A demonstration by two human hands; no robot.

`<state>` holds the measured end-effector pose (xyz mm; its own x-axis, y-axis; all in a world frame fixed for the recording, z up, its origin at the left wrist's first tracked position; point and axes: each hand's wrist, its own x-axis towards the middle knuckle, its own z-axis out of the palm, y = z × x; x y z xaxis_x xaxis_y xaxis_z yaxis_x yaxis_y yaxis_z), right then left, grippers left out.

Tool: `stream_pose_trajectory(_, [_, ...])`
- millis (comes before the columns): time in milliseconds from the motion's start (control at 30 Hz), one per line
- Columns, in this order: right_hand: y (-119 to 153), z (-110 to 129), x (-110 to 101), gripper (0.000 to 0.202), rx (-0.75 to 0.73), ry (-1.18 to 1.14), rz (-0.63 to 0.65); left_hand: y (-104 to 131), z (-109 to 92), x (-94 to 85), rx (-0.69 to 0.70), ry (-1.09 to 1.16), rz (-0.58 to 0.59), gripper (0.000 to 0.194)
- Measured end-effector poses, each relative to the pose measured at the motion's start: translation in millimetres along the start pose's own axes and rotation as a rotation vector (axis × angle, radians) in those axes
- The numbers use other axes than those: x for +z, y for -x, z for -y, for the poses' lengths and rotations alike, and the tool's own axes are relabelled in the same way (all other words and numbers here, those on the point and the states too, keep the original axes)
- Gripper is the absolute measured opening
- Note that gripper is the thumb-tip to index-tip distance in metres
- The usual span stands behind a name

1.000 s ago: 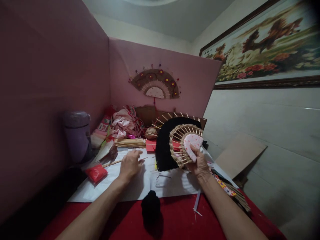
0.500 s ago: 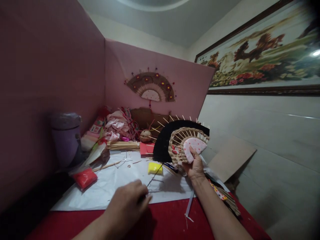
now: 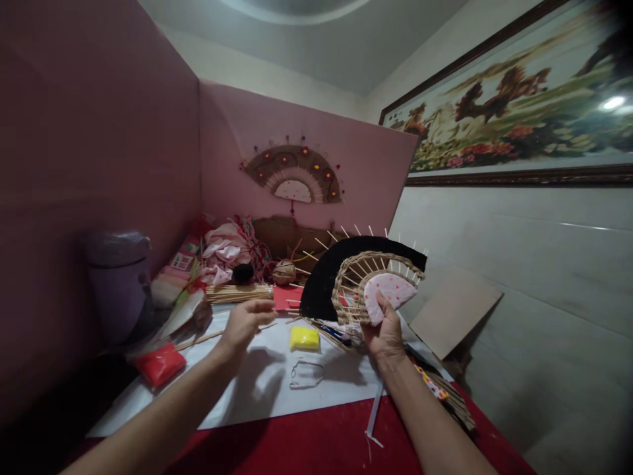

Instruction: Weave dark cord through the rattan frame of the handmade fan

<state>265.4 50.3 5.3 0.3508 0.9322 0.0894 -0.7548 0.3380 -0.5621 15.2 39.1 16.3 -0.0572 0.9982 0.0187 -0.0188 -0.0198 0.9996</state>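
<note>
My right hand [image 3: 384,333] grips a handmade fan by its white, red-dotted half-round base [image 3: 388,293], thumb on the front. The fan has a braided straw band [image 3: 341,290], a wide black band [image 3: 319,284] and thin sticks poking past its edge. My left hand [image 3: 247,322] is over the white sheet, left of the fan, fingers apart and holding nothing. A black ball [image 3: 242,273] lies beyond it, near a bundle of sticks [image 3: 240,293]. Below the fan are a yellow packet [image 3: 304,338] and a bent piece of thin wire or cord [image 3: 306,375].
A red packet [image 3: 161,365] and a purple container [image 3: 121,284] stand at the left. Pink cloth [image 3: 225,247] and a twine ball [image 3: 285,272] lie at the back. A finished fan [image 3: 294,175] hangs on the pink board. A brown board [image 3: 457,316] leans at right.
My left hand has moved forward and left, opening and leaving the dark strand it had. A black ball now shows beside the pink cloth. The held fan has shifted slightly right.
</note>
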Motion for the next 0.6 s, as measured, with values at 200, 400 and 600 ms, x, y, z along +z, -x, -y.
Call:
stream_pose_trajectory(200, [4.1,-5.3,1.2,0.030,-0.046,0.024,0.001,30.5,4.6,34.5,-0.192,0.489,0.143,0.025])
stream_pose_trajectory(400, [7.7,-13.1,1.1,0.033,-0.098,0.031,-0.021,19.2,8.2,40.0,-0.193,0.558,-0.037,0.020])
stream_pose_trajectory(600, [11.0,-18.9,2.0,0.037,-0.132,0.094,-0.039,20.8,16.6,44.1,-0.224,0.593,-0.079,0.020])
